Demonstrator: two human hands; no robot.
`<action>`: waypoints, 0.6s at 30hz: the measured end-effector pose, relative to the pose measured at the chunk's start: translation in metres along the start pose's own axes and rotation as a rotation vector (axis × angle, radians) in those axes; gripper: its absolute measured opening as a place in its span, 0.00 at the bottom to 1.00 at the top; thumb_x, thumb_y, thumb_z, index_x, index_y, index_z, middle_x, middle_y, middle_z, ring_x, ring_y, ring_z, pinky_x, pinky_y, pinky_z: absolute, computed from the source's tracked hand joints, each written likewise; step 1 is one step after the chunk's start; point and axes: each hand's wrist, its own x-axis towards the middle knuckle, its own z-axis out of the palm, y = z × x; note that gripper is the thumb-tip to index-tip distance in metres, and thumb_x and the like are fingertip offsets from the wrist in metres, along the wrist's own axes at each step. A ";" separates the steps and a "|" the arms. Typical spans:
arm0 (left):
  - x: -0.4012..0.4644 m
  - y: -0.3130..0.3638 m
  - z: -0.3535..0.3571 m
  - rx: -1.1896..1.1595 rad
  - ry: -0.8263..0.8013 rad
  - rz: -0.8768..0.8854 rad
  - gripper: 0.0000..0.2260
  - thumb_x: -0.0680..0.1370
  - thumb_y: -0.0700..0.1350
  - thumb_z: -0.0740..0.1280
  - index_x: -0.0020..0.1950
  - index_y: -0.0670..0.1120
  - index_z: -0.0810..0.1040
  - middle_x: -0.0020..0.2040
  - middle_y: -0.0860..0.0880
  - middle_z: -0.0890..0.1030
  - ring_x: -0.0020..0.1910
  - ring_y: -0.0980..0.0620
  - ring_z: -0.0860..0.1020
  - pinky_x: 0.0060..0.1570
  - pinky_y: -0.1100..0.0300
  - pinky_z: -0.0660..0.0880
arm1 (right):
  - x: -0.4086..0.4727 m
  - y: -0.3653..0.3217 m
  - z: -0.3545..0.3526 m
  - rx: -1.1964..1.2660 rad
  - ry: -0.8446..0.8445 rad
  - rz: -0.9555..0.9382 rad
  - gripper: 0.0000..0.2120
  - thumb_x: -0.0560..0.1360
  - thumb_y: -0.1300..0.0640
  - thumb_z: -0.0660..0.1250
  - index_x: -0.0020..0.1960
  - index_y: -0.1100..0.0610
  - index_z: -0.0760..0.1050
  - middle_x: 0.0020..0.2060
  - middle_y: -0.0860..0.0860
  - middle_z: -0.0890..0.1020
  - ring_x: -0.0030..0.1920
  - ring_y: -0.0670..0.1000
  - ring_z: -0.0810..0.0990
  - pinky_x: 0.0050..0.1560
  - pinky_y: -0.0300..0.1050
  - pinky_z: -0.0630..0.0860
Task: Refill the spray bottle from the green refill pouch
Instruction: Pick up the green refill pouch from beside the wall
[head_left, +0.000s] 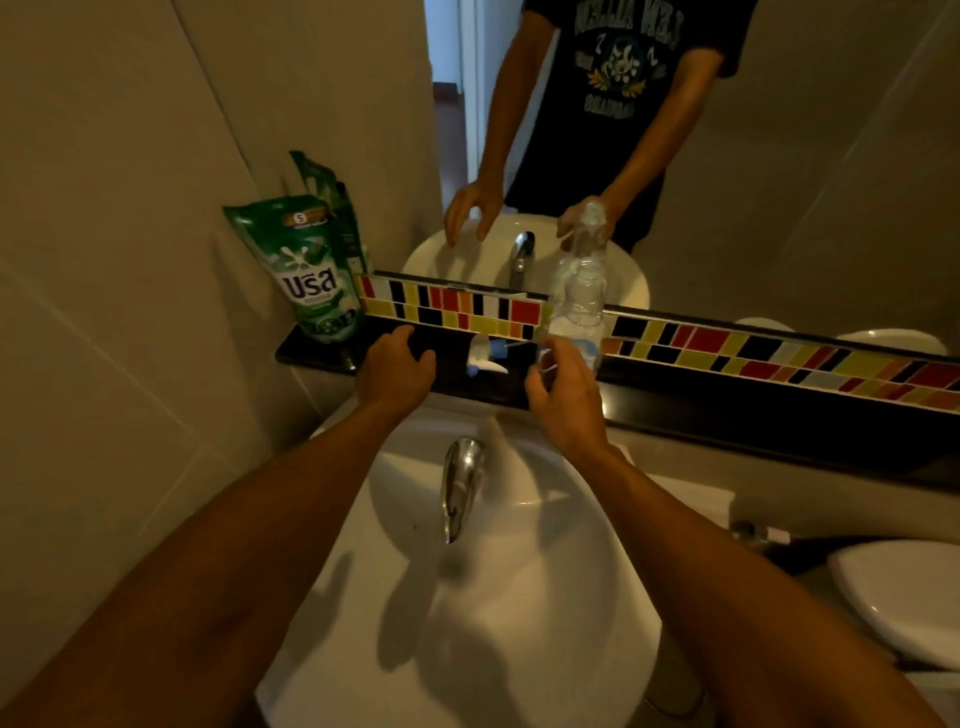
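The green refill pouch (314, 270) stands upright at the left end of the black shelf (727, 400), against the wall corner. A clear spray bottle (579, 306) stands on the shelf by the mirror with its neck uncapped. Its white and blue spray head (485, 356) lies on the shelf between my hands, with its thin tube pointing right. My left hand (397, 371) hovers over the shelf just right of the pouch, fingers apart and holding nothing. My right hand (563, 395) is in front of the bottle's base. Its curled fingertips are at the tube's end, and a pinch is unclear.
A white sink (467, 597) with a chrome tap (460, 483) lies below the shelf, under my forearms. A coloured tile strip (727, 345) and a mirror (779, 156) back the shelf. A white toilet lid (898, 597) is at the lower right. Beige tiled wall closes the left side.
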 end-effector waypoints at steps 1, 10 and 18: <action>-0.001 -0.004 -0.012 0.012 0.013 -0.012 0.20 0.79 0.49 0.69 0.70 0.45 0.75 0.64 0.42 0.80 0.63 0.41 0.78 0.57 0.48 0.76 | 0.002 -0.005 0.006 -0.008 -0.014 -0.007 0.15 0.81 0.61 0.67 0.67 0.54 0.73 0.50 0.49 0.78 0.47 0.49 0.80 0.48 0.52 0.82; 0.006 -0.053 -0.105 0.001 0.104 -0.087 0.21 0.76 0.53 0.66 0.68 0.52 0.74 0.57 0.44 0.82 0.54 0.40 0.81 0.49 0.47 0.80 | 0.021 -0.073 0.071 0.051 -0.204 -0.034 0.18 0.82 0.60 0.66 0.71 0.52 0.71 0.46 0.41 0.75 0.45 0.47 0.81 0.46 0.48 0.82; 0.041 -0.087 -0.140 -0.148 0.118 -0.073 0.24 0.78 0.46 0.69 0.73 0.49 0.70 0.66 0.44 0.79 0.62 0.44 0.79 0.53 0.53 0.76 | 0.052 -0.124 0.124 0.052 -0.296 -0.060 0.19 0.83 0.59 0.66 0.74 0.55 0.70 0.57 0.50 0.79 0.49 0.47 0.79 0.44 0.40 0.76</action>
